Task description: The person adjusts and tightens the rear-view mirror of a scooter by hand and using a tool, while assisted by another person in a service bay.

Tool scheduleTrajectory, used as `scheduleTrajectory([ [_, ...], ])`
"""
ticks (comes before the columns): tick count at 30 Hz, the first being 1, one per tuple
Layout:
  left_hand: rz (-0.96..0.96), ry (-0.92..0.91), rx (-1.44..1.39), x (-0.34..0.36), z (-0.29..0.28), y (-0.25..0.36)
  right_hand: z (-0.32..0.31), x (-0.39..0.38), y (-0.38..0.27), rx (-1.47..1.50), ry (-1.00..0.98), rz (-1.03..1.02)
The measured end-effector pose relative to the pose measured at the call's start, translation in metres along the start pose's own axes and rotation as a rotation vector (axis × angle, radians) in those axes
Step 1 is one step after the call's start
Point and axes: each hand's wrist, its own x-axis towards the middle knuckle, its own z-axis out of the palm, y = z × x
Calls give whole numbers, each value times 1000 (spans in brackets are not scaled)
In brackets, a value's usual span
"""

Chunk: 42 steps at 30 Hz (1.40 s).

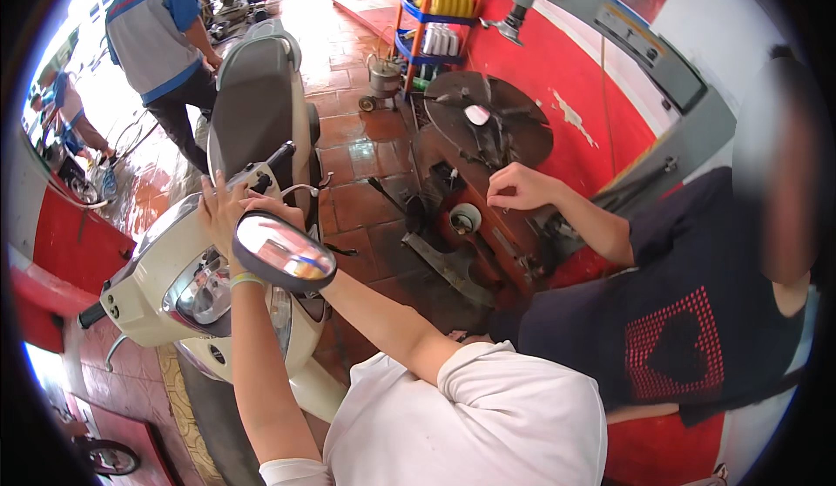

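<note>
A cream motor scooter (150,286) stands before me, its headlight (202,287) facing my side. My left hand (223,214) lies on the top of its front handlebar cover with fingers stretched out, a pale green band on the wrist. Right beside it, my right hand (280,211) has its fingers curled, partly behind the round black rear-view mirror (284,249). The mirror hides the palm and whatever the fingers hold. A black handlebar grip (280,155) and a brake lever (300,191) sit just beyond my hands.
A person in a dark T-shirt (675,312) stands close at right, one hand (521,187) raised. Behind are a tyre-changing machine (488,120), a bottle rack (442,7) and a small wheeled tank (383,77). Another person (157,33) walks beyond the scooter seat (252,111).
</note>
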Motion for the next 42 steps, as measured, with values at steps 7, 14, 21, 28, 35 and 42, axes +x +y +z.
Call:
scheduleTrajectory([
  [7,55,102,-110,-4,-13,11,-43,-7,-17,-272,106,175],
  [14,37,96,-123,-7,-14,8,-109,-36,-75,-761,525,125],
  [21,54,64,-119,-8,-16,9,-210,-86,-91,-1274,787,216],
  [28,82,90,-54,-11,-17,10,-241,-94,-99,-976,906,175],
  [35,93,123,-38,-11,-9,4,-227,-76,-111,-78,937,326],
  [42,80,125,-93,-11,-8,6,-231,-62,-126,710,825,245],
])
